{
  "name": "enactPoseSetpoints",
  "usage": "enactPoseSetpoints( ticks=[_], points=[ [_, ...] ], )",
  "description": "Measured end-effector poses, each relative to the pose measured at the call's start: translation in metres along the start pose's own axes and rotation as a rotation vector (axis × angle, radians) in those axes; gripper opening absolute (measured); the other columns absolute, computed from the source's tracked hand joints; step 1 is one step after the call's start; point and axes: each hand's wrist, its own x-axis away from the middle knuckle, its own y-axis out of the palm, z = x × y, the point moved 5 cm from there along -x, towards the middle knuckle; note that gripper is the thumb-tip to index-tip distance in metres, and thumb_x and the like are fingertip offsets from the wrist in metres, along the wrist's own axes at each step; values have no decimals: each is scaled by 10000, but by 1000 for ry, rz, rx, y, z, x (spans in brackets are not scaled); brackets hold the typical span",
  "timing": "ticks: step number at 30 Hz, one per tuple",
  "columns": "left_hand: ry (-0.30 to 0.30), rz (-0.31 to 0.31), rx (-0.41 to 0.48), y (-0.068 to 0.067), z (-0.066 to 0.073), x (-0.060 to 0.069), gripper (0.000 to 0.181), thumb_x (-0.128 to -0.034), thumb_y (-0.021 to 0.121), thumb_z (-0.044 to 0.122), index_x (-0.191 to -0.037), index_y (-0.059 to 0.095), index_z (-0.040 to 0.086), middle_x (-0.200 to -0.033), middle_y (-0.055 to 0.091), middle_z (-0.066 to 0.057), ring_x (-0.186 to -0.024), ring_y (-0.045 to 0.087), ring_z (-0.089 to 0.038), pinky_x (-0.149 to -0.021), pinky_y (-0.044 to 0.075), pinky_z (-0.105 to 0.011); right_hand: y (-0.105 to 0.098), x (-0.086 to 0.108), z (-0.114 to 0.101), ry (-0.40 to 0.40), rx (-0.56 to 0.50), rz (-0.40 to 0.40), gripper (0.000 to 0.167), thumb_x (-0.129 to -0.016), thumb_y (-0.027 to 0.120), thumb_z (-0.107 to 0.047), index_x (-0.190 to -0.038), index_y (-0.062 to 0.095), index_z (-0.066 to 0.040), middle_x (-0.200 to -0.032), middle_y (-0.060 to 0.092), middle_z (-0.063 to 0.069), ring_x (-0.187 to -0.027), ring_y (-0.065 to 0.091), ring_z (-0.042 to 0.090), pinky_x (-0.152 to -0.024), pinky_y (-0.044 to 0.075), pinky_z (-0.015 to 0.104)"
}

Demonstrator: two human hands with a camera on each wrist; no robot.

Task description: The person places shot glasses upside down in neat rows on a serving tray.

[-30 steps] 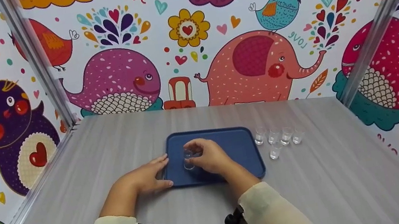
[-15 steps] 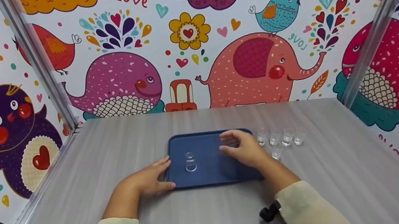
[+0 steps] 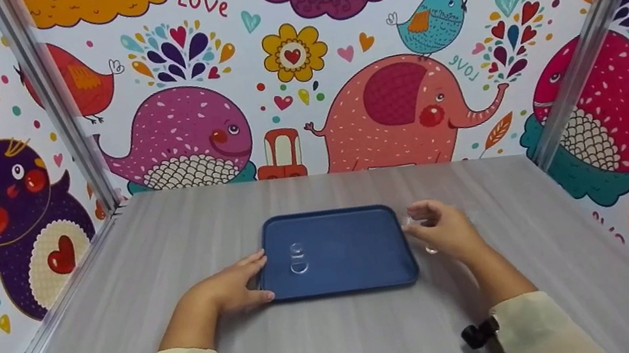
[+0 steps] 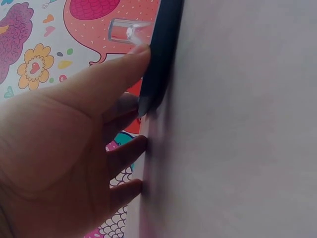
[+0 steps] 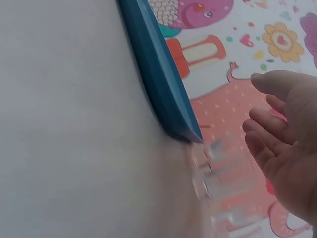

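A blue tray (image 3: 354, 253) lies flat, with one small clear shot glass (image 3: 298, 259) standing on its left part. My left hand (image 3: 230, 290) rests against the tray's left edge, fingers extended; in the left wrist view its thumb touches the tray rim (image 4: 161, 54). Just past the tray's right edge, my right hand (image 3: 451, 235) is at the group of shot glasses, thumb and fingers parted. The right wrist view has this hand (image 5: 290, 134) beside several blurred shot glasses (image 5: 225, 181), with nothing seen in its grasp. In the head view it hides most of them.
The grey wood-grain table (image 3: 344, 346) extends around the tray. Printed cartoon panels (image 3: 294, 63) wall off the back and sides, joined by metal posts (image 3: 574, 53). A black wrist camera (image 3: 481, 334) sits at the right cuff.
My right hand has let go of the shot glass on the tray and moved right, across the tray, to the other glasses. The left hand stays at the tray's left edge.
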Motion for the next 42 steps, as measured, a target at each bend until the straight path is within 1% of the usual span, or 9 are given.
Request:
enactPoseSetpoints(
  ticks=[3,7,12,18,27,30,34,39,42],
  points=[
    [-9,1,1,0,0,0,874,-990,764,434,-1688,342,120,-1809,229,-15,-1667,230,-382,-1338,233,-611,-14,4,6,37,27,21,440,-939,845,-297,-1332,707,-158,-1389,727,150,-1234,704,304,-1007,625,410],
    [-6,4,3,0,1,0,874,-989,764,431,-1688,342,120,-1808,233,-16,-1667,230,-384,-1338,231,-613,-26,8,14,70,69,24,506,-949,830,-332,-1390,679,-138,-1439,695,151,-1322,650,352,-1128,559,512],
    [2,9,0,0,0,1,874,-991,763,430,-1688,339,116,-1808,231,-23,-1665,231,-388,-1339,230,-609,-29,10,22,87,96,-2,596,-939,840,-372,-1444,647,-120,-1450,685,154,-1306,637,354,-1119,561,502],
    [1,6,-16,1,-2,-1,866,-987,765,438,-1682,356,121,-1804,248,-16,-1663,255,-369,-1334,256,-594,-22,10,31,114,147,-65,671,-915,859,-389,-1479,626,-109,-1407,701,127,-1251,626,295,-1053,555,432],
    [2,8,-19,1,-3,-1,868,-985,768,435,-1682,357,120,-1803,250,-22,-1661,256,-374,-1333,259,-594,-15,8,47,110,201,-140,595,-882,893,-309,-1405,691,-110,-1277,735,141,-1105,658,261,-944,588,385],
    [4,10,-22,1,-1,-1,869,-984,769,435,-1682,358,120,-1803,250,-20,-1661,257,-375,-1333,260,-594,-15,8,52,110,209,-148,541,-869,901,-270,-1342,716,-84,-1179,740,141,-1020,657,252,-828,590,337],
    [7,13,-20,1,0,-1,869,-982,772,431,-1680,361,116,-1802,254,-25,-1661,257,-376,-1333,258,-597,-15,8,57,119,197,-131,439,-864,889,-195,-1252,741,-55,-1049,727,120,-904,633,226,-718,542,290],
    [-9,12,-18,1,0,0,873,-975,775,445,-1681,364,137,-1802,256,-12,-1661,256,-379,-1331,254,-611,-14,7,58,139,171,-125,380,-864,892,-192,-1187,745,-57,-993,697,105,-835,621,213,-672,537,287],
    [-19,12,-14,0,-1,2,873,-976,774,450,-1683,364,144,-1803,252,-4,-1662,252,-383,-1330,250,-619,-13,6,53,149,148,-116,379,-880,888,-239,-1184,736,-71,-999,686,85,-863,612,205,-695,532,278]
  ],
)
